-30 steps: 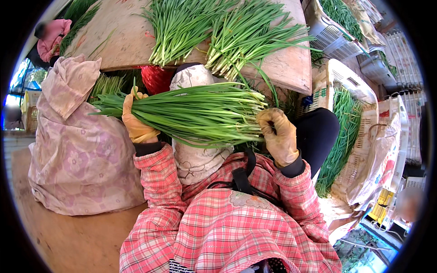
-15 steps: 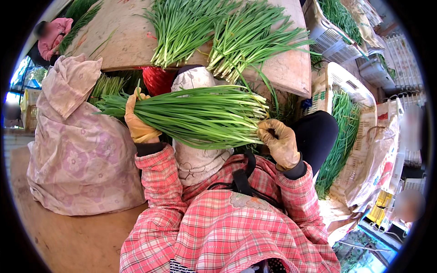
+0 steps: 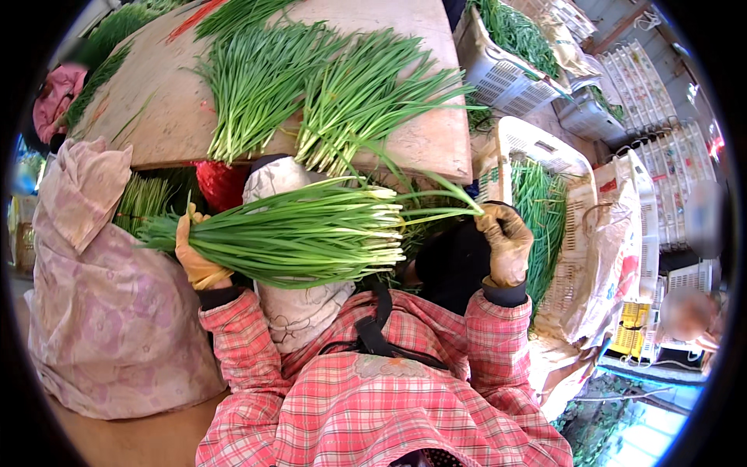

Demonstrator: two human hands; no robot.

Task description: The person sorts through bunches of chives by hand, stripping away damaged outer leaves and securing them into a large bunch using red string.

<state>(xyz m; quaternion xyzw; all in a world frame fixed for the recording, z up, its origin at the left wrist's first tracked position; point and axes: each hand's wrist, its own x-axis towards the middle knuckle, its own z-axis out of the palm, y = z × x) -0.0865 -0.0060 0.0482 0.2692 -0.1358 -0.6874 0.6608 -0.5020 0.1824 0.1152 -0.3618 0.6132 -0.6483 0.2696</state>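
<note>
A thick bunch of garlic chives [image 3: 303, 229] lies across my lap, its leafy tips to the left and its pale cut ends to the right. My gloved left hand [image 3: 198, 253] is wrapped around the leafy end. Off to the right of the cut ends, my gloved right hand [image 3: 507, 247] pinches a few loose chive stalks [image 3: 443, 208], which stretch back toward the bunch. Part of my left hand's fingers is hidden behind the leaves. Two heaps of chives, a left heap [image 3: 261, 86] and a right heap [image 3: 350, 101], lie on the wooden table [image 3: 373, 15] ahead.
To my right stands a white plastic crate [image 3: 548, 144] of chives, with another crate [image 3: 498, 86] beyond it. A bulky item under flowered cloth [image 3: 117, 311] sits at my left. Something red [image 3: 218, 187] shows under the table edge. A person in pink [image 3: 56, 101] is at far left.
My right hand has drawn away to the right from the bunch's cut ends, with a few stalks now in its fingers. My left hand still grips the bunch. The whole view has shifted.
</note>
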